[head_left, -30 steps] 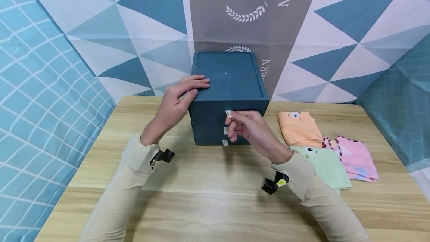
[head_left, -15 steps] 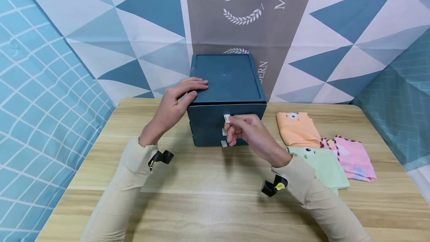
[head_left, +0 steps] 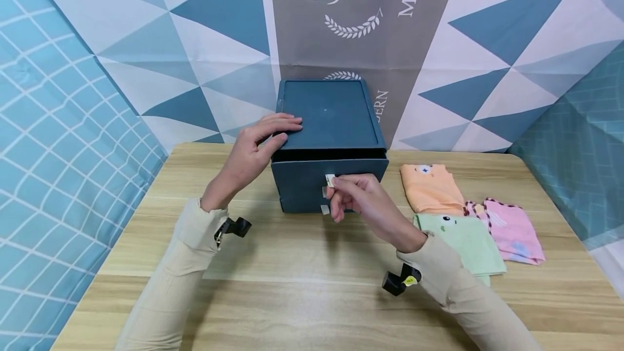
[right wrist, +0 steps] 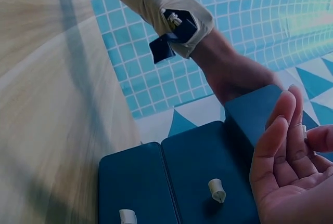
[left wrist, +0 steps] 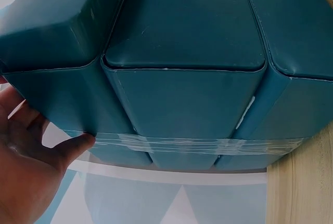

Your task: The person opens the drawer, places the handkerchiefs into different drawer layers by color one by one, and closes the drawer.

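A dark teal drawer box (head_left: 331,110) with three stacked drawers stands at the back of the table. Its top drawer (head_left: 297,175) is pulled out a little, with a dark gap under the lid. My right hand (head_left: 358,196) pinches the white pull tab (head_left: 330,180) of that drawer between thumb and forefinger. On the box's top left edge rests my left hand (head_left: 248,153), fingers extended over the top. Its thumb (left wrist: 78,146) touches the side, as the left wrist view shows. Tabs of the lower drawers (right wrist: 135,182) show in the right wrist view.
Right of the box lie folded cloths: an orange one (head_left: 431,188), a green one (head_left: 468,242) and a pink one (head_left: 519,232). A patterned backdrop (head_left: 219,42) rises behind the wooden table (head_left: 292,297). Clear tape (left wrist: 182,145) runs across the box's side.
My right hand has drawn the top drawer toward me by its tab, and a gap has appeared beneath the lid. The left hand stays on the box.
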Demonstrator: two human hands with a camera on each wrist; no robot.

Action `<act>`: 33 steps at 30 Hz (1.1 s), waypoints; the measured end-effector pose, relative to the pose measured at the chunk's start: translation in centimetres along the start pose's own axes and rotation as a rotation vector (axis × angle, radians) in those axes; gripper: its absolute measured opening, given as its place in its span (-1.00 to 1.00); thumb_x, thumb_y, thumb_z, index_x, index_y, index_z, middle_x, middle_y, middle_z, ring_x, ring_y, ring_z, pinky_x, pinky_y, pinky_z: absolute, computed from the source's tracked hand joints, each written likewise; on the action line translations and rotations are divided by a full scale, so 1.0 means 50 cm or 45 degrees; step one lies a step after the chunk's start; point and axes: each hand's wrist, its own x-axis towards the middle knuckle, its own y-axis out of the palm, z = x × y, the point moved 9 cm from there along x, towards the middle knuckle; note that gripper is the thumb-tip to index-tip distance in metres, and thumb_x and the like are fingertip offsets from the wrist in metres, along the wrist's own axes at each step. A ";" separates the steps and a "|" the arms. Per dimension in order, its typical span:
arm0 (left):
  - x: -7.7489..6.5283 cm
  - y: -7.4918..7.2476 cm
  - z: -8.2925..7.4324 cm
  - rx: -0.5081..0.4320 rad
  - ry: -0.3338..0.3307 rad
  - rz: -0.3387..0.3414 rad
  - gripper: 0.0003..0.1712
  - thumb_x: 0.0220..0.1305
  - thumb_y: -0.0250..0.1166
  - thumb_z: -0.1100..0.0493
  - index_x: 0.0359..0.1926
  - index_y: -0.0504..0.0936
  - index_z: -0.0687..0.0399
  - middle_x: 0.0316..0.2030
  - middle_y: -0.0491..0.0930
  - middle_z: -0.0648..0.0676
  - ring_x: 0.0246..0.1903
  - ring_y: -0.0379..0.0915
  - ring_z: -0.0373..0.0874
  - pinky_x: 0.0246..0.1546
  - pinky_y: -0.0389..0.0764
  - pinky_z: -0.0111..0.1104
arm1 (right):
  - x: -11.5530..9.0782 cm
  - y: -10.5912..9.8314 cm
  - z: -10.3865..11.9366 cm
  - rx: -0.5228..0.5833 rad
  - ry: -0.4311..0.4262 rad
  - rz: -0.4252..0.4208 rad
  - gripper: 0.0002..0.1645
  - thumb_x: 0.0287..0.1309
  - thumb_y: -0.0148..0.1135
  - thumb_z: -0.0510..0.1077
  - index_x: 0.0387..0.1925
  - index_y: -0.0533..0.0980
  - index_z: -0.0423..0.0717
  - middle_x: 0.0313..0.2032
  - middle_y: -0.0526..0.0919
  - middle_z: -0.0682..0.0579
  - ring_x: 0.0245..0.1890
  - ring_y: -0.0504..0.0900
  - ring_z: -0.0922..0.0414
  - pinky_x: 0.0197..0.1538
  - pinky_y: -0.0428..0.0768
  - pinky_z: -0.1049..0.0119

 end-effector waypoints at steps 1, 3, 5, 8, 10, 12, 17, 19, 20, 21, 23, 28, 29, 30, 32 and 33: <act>0.000 0.001 0.001 -0.001 0.001 0.001 -0.67 0.41 0.06 0.46 0.09 0.62 0.42 0.17 0.54 0.34 0.30 0.33 0.20 0.40 0.25 -0.14 | -0.003 0.002 0.000 -0.004 0.004 -0.002 -0.51 0.50 -0.01 -0.05 -0.27 0.51 -0.49 -0.59 0.63 -0.06 -0.57 0.59 0.10 -0.36 0.65 0.29; 0.000 0.001 0.001 -0.004 0.003 0.002 -0.68 0.41 0.06 0.46 0.09 0.62 0.42 0.17 0.54 0.34 0.30 0.32 0.20 0.40 0.25 -0.15 | -0.009 0.004 0.000 -0.012 0.005 -0.005 -0.52 0.50 -0.01 -0.06 -0.27 0.51 -0.48 -0.59 0.63 -0.07 -0.58 0.59 0.10 -0.37 0.65 0.29; 0.001 0.003 0.000 -0.008 0.004 0.007 -0.68 0.42 0.05 0.46 0.09 0.62 0.42 0.18 0.54 0.35 0.30 0.32 0.20 0.40 0.25 -0.15 | -0.017 0.005 0.000 -0.022 -0.003 -0.005 -0.55 0.50 -0.01 -0.07 -0.30 0.53 -0.42 -0.59 0.63 -0.08 -0.59 0.59 0.08 -0.37 0.64 0.27; 0.002 0.005 0.000 -0.008 0.004 0.015 -0.67 0.42 0.05 0.45 0.09 0.62 0.41 0.18 0.53 0.34 0.31 0.31 0.20 0.40 0.24 -0.15 | -0.029 0.008 0.000 -0.028 -0.020 0.002 -0.56 0.51 -0.02 -0.06 -0.32 0.55 -0.35 -0.60 0.63 -0.08 -0.60 0.58 0.06 -0.38 0.64 0.24; 0.002 0.007 0.001 -0.007 0.004 0.019 -0.67 0.43 0.05 0.45 0.10 0.62 0.41 0.19 0.53 0.34 0.31 0.31 0.20 0.40 0.24 -0.15 | -0.037 0.012 0.000 -0.029 -0.023 0.011 -0.57 0.51 -0.02 -0.06 -0.32 0.55 -0.33 -0.60 0.62 -0.09 -0.60 0.58 0.05 -0.38 0.64 0.23; 0.002 0.007 0.002 -0.007 0.002 0.018 -0.67 0.43 0.04 0.45 0.10 0.62 0.41 0.19 0.53 0.34 0.32 0.31 0.20 0.41 0.23 -0.15 | -0.044 0.016 -0.002 -0.021 -0.013 0.021 -0.57 0.51 -0.02 -0.06 -0.32 0.54 -0.33 -0.61 0.62 -0.09 -0.60 0.57 0.05 -0.38 0.65 0.22; -0.001 0.005 0.002 0.000 -0.001 0.013 -0.67 0.43 0.04 0.45 0.10 0.62 0.42 0.19 0.53 0.34 0.32 0.30 0.20 0.41 0.22 -0.14 | -0.062 0.027 -0.008 -0.004 0.025 0.042 -0.57 0.51 -0.02 -0.05 -0.31 0.52 -0.35 -0.61 0.61 -0.09 -0.60 0.56 0.07 -0.39 0.66 0.20; 0.000 0.004 0.002 0.004 0.000 0.013 -0.67 0.43 0.04 0.45 0.10 0.62 0.41 0.18 0.53 0.34 0.31 0.30 0.20 0.41 0.22 -0.14 | -0.071 0.031 -0.010 -0.004 0.038 0.044 -0.55 0.51 -0.02 -0.05 -0.29 0.52 -0.39 -0.61 0.61 -0.08 -0.59 0.56 0.07 -0.40 0.66 0.20; 0.000 0.004 0.002 0.006 0.001 0.014 -0.67 0.43 0.04 0.45 0.10 0.62 0.41 0.19 0.53 0.34 0.31 0.30 0.20 0.42 0.22 -0.14 | -0.075 0.033 -0.011 -0.007 0.041 0.045 -0.54 0.51 -0.02 -0.04 -0.29 0.52 -0.40 -0.62 0.61 -0.08 -0.59 0.56 0.07 -0.40 0.66 0.19; 0.000 0.004 0.002 0.006 0.002 0.015 -0.67 0.43 0.04 0.45 0.10 0.61 0.41 0.19 0.53 0.34 0.32 0.30 0.20 0.42 0.22 -0.14 | -0.079 0.036 -0.012 -0.010 0.043 0.046 -0.53 0.52 -0.03 -0.05 -0.29 0.51 -0.41 -0.62 0.60 -0.08 -0.60 0.57 0.06 -0.40 0.66 0.19; 0.001 0.003 0.002 0.006 0.007 0.017 -0.67 0.43 0.04 0.45 0.10 0.61 0.41 0.19 0.53 0.34 0.32 0.30 0.20 0.42 0.21 -0.15 | -0.086 0.040 -0.013 -0.017 0.051 0.046 -0.53 0.52 -0.03 -0.05 -0.28 0.51 -0.42 -0.62 0.61 -0.08 -0.60 0.57 0.06 -0.40 0.66 0.18; -0.001 0.001 0.001 0.009 0.010 0.016 -0.67 0.44 0.04 0.44 0.11 0.62 0.40 0.19 0.53 0.33 0.32 0.30 0.19 0.42 0.21 -0.14 | -0.101 0.046 -0.012 -0.061 0.058 0.037 -0.55 0.52 -0.04 -0.05 -0.29 0.53 -0.38 -0.61 0.61 -0.10 -0.61 0.57 0.05 -0.39 0.67 0.17; -0.002 0.001 0.001 0.010 0.010 0.015 -0.67 0.44 0.04 0.44 0.11 0.62 0.40 0.20 0.53 0.33 0.32 0.30 0.19 0.42 0.21 -0.14 | -0.104 0.048 -0.012 -0.068 0.060 0.035 -0.55 0.52 -0.04 -0.05 -0.29 0.53 -0.38 -0.61 0.61 -0.10 -0.61 0.57 0.05 -0.39 0.67 0.16; -0.003 0.001 0.000 0.010 0.009 0.013 -0.67 0.44 0.04 0.43 0.11 0.62 0.39 0.20 0.53 0.32 0.32 0.30 0.18 0.42 0.21 -0.13 | -0.107 0.049 -0.011 -0.076 0.058 0.037 -0.55 0.52 -0.04 -0.05 -0.29 0.53 -0.37 -0.61 0.61 -0.11 -0.61 0.57 0.04 -0.38 0.67 0.16; -0.003 0.000 -0.001 0.006 0.011 0.011 -0.67 0.44 0.04 0.44 0.11 0.62 0.39 0.20 0.53 0.33 0.32 0.30 0.18 0.42 0.21 -0.13 | -0.114 0.052 -0.009 -0.086 0.052 0.042 -0.55 0.52 -0.04 -0.05 -0.29 0.54 -0.37 -0.61 0.61 -0.11 -0.61 0.57 0.03 -0.38 0.68 0.14; -0.004 0.001 -0.001 0.004 0.013 0.010 -0.67 0.44 0.04 0.43 0.11 0.62 0.40 0.20 0.53 0.33 0.32 0.30 0.18 0.42 0.21 -0.13 | -0.118 0.055 -0.008 -0.091 0.046 0.048 -0.55 0.52 -0.03 -0.04 -0.30 0.54 -0.37 -0.61 0.61 -0.11 -0.61 0.58 0.02 -0.38 0.68 0.13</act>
